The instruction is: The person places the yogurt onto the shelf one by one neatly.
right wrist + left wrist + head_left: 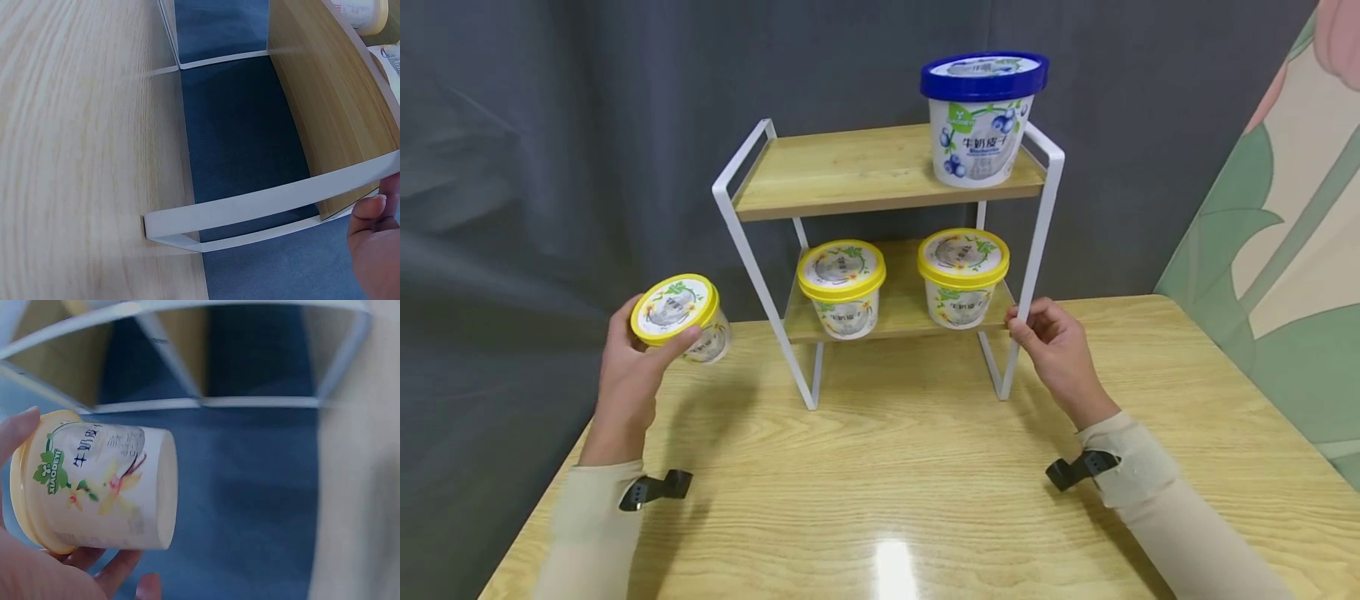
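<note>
Out to the left of the two-tier rack (887, 204), my left hand (632, 367) grips a yellow-lidded paper tub (709, 340) near its lid, thumb on one side and fingers on the other. The tub is tilted in the air; its printed side (106, 481) faces the left wrist camera. My right hand (1063, 354) holds the rack's white right-hand frame leg (1037, 233) at about the height of the lower shelf. In the right wrist view its thumb (369, 209) is bent beside the white bar (269, 199).
Two more yellow-lidded tubs, one left (848, 319) and one right (958, 307), stand on the lower shelf. A bigger blue-lidded tub (977, 142) stands at the right end of the upper shelf. A dark curtain (587, 125) hangs behind the wooden table (850, 483).
</note>
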Motion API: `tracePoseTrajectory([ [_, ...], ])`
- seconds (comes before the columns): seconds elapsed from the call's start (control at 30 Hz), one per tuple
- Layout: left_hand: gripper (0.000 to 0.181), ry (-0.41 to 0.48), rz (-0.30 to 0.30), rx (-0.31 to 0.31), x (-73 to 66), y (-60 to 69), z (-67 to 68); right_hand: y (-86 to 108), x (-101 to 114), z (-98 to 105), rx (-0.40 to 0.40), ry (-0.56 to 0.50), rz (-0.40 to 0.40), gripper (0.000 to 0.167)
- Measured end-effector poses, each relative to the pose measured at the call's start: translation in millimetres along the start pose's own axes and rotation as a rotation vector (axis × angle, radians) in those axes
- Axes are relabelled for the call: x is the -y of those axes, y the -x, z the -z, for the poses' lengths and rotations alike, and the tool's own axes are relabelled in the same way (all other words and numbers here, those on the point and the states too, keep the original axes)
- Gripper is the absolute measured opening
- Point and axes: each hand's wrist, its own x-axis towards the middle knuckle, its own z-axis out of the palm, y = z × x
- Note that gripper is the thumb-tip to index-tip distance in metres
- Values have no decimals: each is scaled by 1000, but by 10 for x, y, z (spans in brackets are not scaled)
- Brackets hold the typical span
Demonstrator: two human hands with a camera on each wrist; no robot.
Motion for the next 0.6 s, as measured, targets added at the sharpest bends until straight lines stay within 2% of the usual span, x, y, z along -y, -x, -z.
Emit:
tracePoseTrajectory([
  [0.07,89,73,-43,14,-97,71,14,4,6,-3,-6,8,-1,10],
  [0.17,87,124,-93,72,-225,193,-21,17,15,8,-17,19,-6,10],
  [0.4,83,152,-210,167,-568,533,-123,15,17,23,-20,23,9,8],
  [0.6,82,203,-291,313,-868,789,-228,-3,-15,5,-6,9,21,9],
])
